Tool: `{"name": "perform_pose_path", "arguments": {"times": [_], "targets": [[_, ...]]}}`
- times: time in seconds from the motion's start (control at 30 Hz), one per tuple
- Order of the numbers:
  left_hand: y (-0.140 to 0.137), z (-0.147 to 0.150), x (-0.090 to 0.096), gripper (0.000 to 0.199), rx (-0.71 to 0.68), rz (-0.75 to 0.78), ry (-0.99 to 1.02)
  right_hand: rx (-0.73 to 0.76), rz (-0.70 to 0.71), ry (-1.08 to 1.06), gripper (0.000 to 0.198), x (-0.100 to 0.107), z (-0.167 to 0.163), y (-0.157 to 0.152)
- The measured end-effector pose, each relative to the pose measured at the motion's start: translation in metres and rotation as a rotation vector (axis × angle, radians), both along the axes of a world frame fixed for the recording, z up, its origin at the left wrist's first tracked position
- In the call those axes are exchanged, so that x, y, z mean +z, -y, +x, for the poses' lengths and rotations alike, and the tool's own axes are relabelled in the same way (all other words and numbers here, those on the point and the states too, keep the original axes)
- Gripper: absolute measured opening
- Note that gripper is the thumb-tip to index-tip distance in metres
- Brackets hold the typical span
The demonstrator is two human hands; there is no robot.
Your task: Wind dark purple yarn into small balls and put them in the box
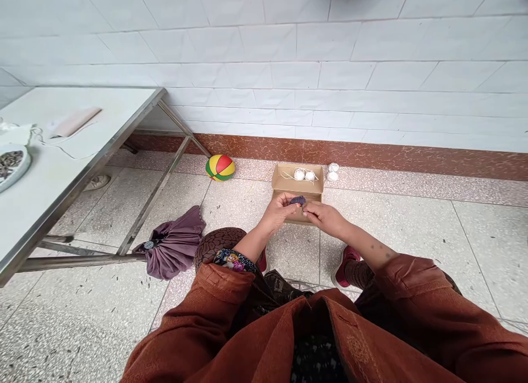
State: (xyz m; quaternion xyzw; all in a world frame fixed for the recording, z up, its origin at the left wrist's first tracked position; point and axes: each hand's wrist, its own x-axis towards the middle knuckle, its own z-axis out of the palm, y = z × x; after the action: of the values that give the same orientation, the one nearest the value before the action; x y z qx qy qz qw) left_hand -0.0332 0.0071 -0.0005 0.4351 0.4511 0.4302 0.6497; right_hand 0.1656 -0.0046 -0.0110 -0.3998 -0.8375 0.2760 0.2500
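Observation:
Over an open cardboard box [275, 196], my left hand [275, 213] is closed around a small dark purple bundle of yarn [297, 201]. My right hand [328, 219] meets the bundle's right side with its fingers pinched together. What sits in that pinch is too small to make out. Two white yarn balls [304, 175] with loose strands lie in the far part of the box. Two more white balls [332, 171] rest on the floor just right of the box.
A red, yellow and green ball [220, 168] lies by the wall. Left of my legs, a folded purple umbrella [177, 242] leans near the metal legs of a white table [82, 152]. The table bears a dish of seeds [12, 164] and a pinkish folded item [77, 122]. Husks litter the floor.

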Motion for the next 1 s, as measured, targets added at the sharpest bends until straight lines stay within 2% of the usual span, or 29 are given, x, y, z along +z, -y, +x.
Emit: {"name": "perform_pose_path", "arguments": {"times": [0.07,0.13,0.3,0.37,0.47,0.57,0.67,0.77,0.9,1.0], "targets": [[-0.001,0.0,-0.001,0.032,0.018,0.038,-0.073,0.055,0.036,0.003,0.014,0.007,-0.001,0.003],[0.001,0.0,0.001,0.029,-0.012,0.057,-0.126,0.05,0.061,-0.03,0.015,0.015,0.0,0.001],[0.008,0.001,0.012,0.032,-0.251,0.006,-0.093,-0.154,0.05,-0.099,0.014,0.018,0.008,-0.015],[0.009,0.002,0.015,0.033,-0.28,-0.01,-0.044,-0.213,0.012,-0.072,0.015,0.012,0.01,-0.018],[0.008,0.001,0.015,0.036,-0.22,-0.02,0.03,-0.209,-0.043,-0.007,0.015,0.0,0.008,-0.014],[0.004,0.0,0.01,0.037,-0.103,-0.034,0.074,-0.126,-0.044,0.066,0.015,-0.006,0.001,-0.003],[0.001,-0.001,0.003,0.036,0.013,-0.038,0.028,0.021,0.007,0.115,0.016,0.0,-0.004,0.006],[0.0,-0.002,-0.001,0.034,0.018,-0.015,-0.073,0.115,0.064,0.054,0.016,0.014,-0.004,0.007],[0.003,-0.002,0.003,0.034,-0.11,0.004,-0.13,0.0,0.072,-0.115,0.019,0.028,0.003,-0.007],[0.007,0.0,0.01,0.036,-0.244,-0.023,-0.044,-0.144,0.038,-0.167,0.017,0.023,0.006,-0.018]]}}
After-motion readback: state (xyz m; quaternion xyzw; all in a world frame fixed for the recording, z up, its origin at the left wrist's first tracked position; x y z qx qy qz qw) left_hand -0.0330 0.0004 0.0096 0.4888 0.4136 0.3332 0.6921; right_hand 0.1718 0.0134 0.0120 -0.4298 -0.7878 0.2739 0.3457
